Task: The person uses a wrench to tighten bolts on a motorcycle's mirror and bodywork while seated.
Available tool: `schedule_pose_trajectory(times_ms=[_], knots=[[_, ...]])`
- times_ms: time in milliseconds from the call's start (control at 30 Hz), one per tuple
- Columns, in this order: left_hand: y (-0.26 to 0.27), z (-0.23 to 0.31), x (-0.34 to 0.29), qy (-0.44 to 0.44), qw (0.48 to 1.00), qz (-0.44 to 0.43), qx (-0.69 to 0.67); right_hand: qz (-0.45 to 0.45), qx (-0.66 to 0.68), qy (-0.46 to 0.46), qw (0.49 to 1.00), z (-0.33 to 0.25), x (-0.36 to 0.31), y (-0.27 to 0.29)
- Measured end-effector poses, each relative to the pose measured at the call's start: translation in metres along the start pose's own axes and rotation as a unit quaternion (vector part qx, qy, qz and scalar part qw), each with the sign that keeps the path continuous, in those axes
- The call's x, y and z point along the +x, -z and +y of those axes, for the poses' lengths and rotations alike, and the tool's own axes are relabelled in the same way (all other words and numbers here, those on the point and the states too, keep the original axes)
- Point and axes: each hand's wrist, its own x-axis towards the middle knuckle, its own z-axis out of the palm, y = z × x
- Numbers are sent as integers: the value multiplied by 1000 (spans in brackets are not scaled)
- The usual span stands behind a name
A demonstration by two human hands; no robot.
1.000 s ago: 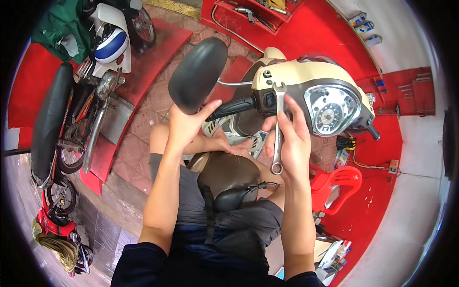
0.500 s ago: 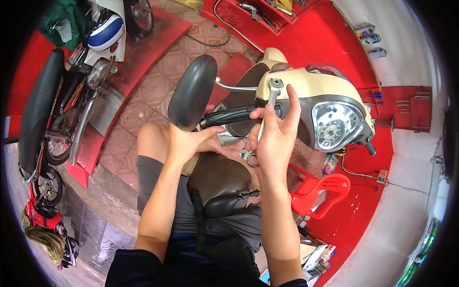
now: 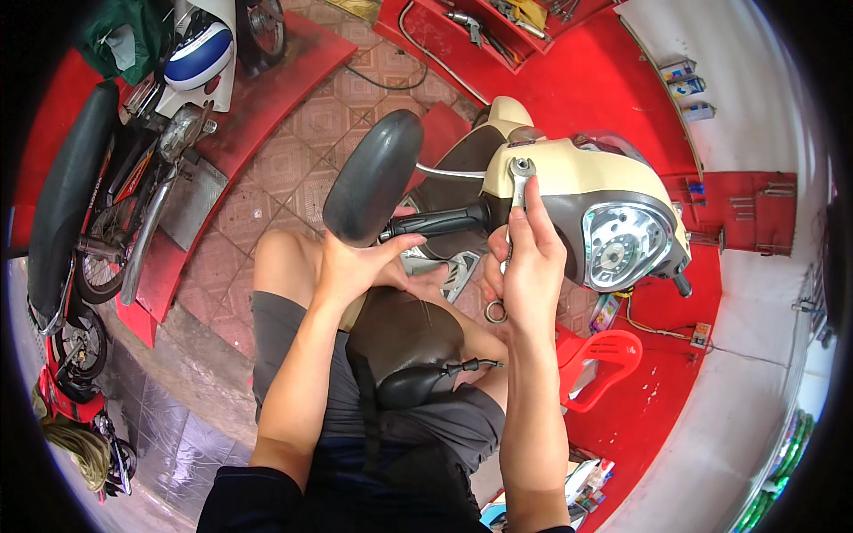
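A large black rear-view mirror stands over the near end of a cream and brown scooter's handlebar. My left hand is at its lower edge, beside the black handlebar grip. The thumb and fingers are spread, though the mirror hides part of them. My right hand is closed round a combination wrench, index finger stretched along it. Its open jaw is over the cream handlebar cover; whether it touches a nut, I cannot tell. The ring end shows below my fingers. A second black mirror lies between my thighs.
A red chair is at the right, past my right forearm. A red tool tray stands at the far side. Parked motorbikes line the left. A chrome lever runs beside the handlebar grip.
The wrench's ring end has moved right and nearer to me with my right hand. My right index finger, raised apart before, now lies against the wrench. My left hand has hardly moved.
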Motion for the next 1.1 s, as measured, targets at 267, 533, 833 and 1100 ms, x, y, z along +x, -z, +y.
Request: schedule_pose_trajectory(times_ms=[267,533,833,1100], knots=[[0,3,-1,3,1000,0,-4,-13,-18,5,1000,-2,-1,1],[1,9,-2,31,999,-4,-10,-34,-19,-30,999,-8,-3,2],[1,-9,4,-68,996,12,50,17,88,-41,995,-8,-5,-11],[-2,19,-3,85,996,-2,-5,12,25,-65,997,-5,0,-3]])
